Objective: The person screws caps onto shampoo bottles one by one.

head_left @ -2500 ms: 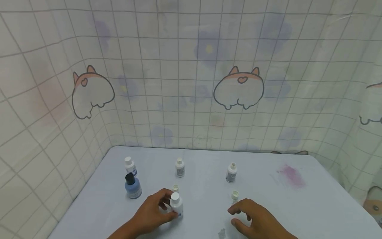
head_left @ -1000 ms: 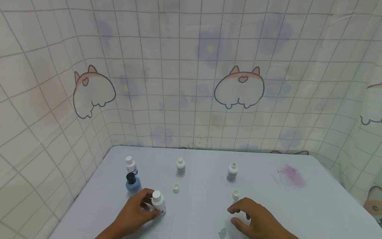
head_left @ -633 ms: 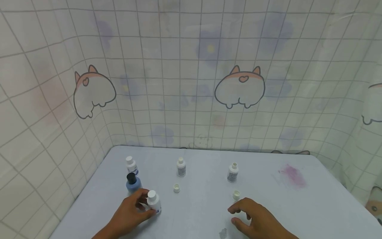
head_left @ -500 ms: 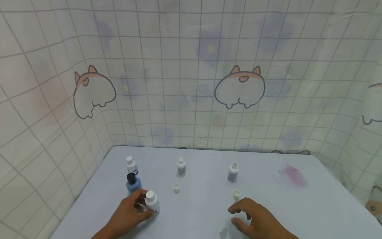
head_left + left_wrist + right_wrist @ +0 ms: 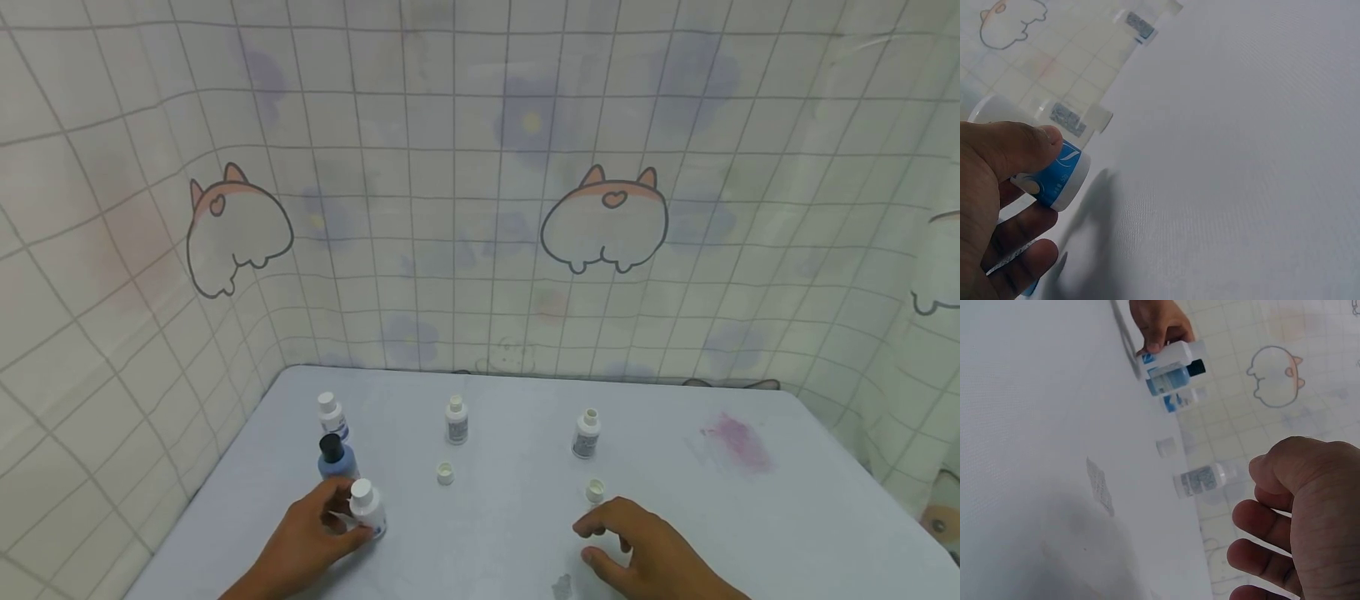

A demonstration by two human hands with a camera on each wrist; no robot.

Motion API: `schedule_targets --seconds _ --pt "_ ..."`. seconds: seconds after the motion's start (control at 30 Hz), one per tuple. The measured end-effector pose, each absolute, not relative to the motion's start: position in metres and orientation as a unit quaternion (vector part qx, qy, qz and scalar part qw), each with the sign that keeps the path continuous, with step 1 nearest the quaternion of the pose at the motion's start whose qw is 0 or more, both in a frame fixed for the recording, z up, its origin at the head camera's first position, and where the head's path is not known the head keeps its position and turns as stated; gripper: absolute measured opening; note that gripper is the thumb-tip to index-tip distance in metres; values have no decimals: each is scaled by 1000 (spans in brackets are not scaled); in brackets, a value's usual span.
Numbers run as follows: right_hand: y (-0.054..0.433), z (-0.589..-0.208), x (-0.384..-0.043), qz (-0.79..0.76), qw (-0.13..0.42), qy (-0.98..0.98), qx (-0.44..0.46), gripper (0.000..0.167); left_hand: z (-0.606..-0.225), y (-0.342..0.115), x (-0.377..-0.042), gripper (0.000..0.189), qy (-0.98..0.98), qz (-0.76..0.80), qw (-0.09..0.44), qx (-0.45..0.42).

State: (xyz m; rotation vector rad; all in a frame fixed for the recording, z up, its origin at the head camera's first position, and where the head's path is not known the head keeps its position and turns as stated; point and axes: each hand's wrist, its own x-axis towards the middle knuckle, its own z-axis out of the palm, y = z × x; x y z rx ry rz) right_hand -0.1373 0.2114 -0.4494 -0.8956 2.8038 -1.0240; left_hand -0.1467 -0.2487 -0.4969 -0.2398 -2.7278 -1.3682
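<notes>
My left hand (image 5: 303, 537) grips a white bottle (image 5: 370, 510) with a white screw cap, thumb on one side and fingers on the other. The left wrist view shows its blue label (image 5: 1060, 172) under the thumb. Right behind the hand stands a blue bottle (image 5: 337, 461) with a black cap, its lower part hidden by the fingers. Past that is another white capped bottle (image 5: 332, 419). My right hand (image 5: 641, 546) holds nothing, its fingers loosely bent over the table, close to a small loose white cap (image 5: 595, 489).
Two small white bottles with bare necks, a middle bottle (image 5: 457, 423) and a right-hand bottle (image 5: 587, 437), stand toward the back. Another loose cap (image 5: 446, 473) lies before the middle one. The white table (image 5: 502, 533) bears a pink stain (image 5: 738, 442) at right and a grey mark (image 5: 562, 586) in front.
The left hand has carried the white bottle leftward, away from the middle loose cap and up to the blue bottle. My right hand has stayed in place.
</notes>
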Motion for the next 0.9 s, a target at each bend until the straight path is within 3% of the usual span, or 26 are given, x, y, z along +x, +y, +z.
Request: schedule_targets --seconds 0.9 --pt "212 -448 -137 -330 23 903 -275 25 -492 -268 -140 56 -896 -442 34 -25"
